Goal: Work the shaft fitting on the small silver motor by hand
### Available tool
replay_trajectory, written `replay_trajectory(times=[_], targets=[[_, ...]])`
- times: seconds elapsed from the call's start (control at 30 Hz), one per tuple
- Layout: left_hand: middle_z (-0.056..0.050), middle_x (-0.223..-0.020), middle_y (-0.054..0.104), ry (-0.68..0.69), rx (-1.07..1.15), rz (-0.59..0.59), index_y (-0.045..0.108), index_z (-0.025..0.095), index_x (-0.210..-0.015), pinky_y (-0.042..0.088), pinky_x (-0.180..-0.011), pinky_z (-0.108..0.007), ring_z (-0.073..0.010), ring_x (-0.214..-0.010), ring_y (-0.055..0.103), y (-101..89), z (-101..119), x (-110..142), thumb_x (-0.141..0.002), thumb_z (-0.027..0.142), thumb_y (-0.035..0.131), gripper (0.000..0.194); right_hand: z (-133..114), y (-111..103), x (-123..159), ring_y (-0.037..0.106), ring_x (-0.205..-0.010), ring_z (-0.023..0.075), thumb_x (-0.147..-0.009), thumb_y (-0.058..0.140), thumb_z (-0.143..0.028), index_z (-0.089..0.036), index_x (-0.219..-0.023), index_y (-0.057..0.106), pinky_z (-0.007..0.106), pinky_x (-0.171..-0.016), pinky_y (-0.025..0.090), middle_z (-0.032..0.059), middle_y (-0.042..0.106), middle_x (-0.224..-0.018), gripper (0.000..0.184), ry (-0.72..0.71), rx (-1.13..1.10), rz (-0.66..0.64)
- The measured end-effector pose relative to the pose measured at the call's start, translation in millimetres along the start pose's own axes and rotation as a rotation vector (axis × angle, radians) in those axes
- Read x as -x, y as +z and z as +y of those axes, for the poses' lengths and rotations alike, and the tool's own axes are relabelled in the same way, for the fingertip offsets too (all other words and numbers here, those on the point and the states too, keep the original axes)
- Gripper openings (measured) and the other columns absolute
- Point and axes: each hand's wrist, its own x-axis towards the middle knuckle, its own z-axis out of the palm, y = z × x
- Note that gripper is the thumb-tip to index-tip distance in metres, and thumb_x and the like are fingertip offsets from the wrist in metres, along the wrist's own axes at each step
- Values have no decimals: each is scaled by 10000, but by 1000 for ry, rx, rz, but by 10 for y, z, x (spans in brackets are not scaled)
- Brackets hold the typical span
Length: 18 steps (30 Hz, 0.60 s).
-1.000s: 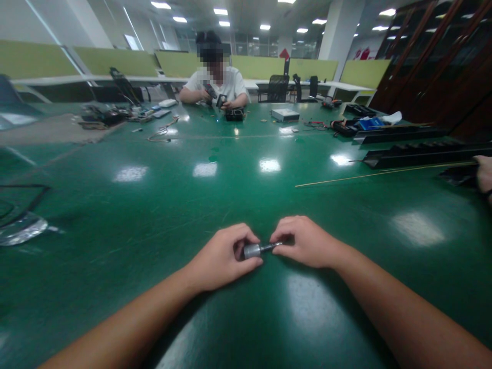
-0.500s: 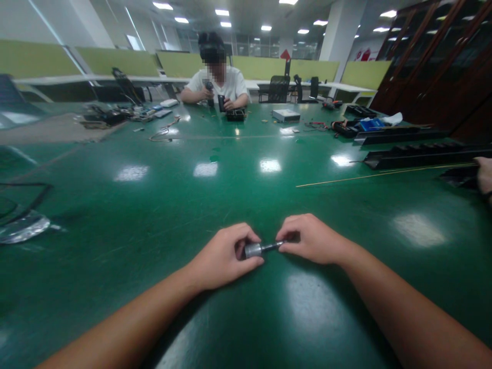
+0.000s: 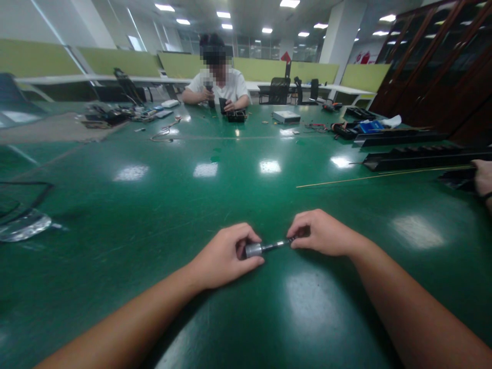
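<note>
My left hand (image 3: 224, 256) lies on the green table with thumb and fingers closed around a short grey cylinder (image 3: 253, 250). A thin rod (image 3: 274, 245), part dark and part shiny silver, sticks out of the cylinder's right end. At the rod's far end, my right hand (image 3: 325, 233) pinches a small dark piece (image 3: 292, 240) between thumb and fingertips. Cylinder and rod form one nearly straight line just above the tabletop. The cylinder's left end is hidden in my left palm, so I cannot make out exactly what kind of part it is.
Across the table (image 3: 184, 205) a person (image 3: 219, 87) in white holds dark tools. Another person's hand (image 3: 483, 177) is at the right edge, near black channels (image 3: 418, 156) and a thin yellowish rod (image 3: 346, 180). A clear plastic item (image 3: 26, 225) lies at left.
My right hand has slid right and slightly away from me, and more of the rod now shows between my hands. My left hand has stayed in place around the cylinder.
</note>
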Motion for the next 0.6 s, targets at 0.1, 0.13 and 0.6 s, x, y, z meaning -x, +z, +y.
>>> replay_trajectory(times=[0.1, 0.13, 0.6], targets=[[0, -848, 615, -1, 3, 0, 636, 174, -936, 411, -655, -246, -141, -717, 557, -4, -1, 2, -776, 259, 736, 207, 7, -10, 2, 632, -750, 145, -756, 749, -228, -193, -876, 767, 254, -679, 456, 19, 700, -827, 126, 14, -16, -12], [0, -846, 613, 1, 2, 0, 637, 174, -936, 409, -652, -245, -140, -715, 555, -5, -1, 3, -777, 257, 735, 205, 6, -8, 1, 630, -750, 144, -761, 745, -234, -192, -880, 766, 254, -676, 456, 19, 699, -828, 127, 14, -23, -13], [-13, -875, 619, 53, -7, 17, 641, 168, -944, 419, -660, -243, -143, -737, 562, 5, -4, -2, -769, 286, 754, 239, -133, 209, -62, 605, -692, 123, -799, 727, -234, -172, -879, 753, 238, -646, 449, 19, 675, -790, 105, -85, -95, 44]])
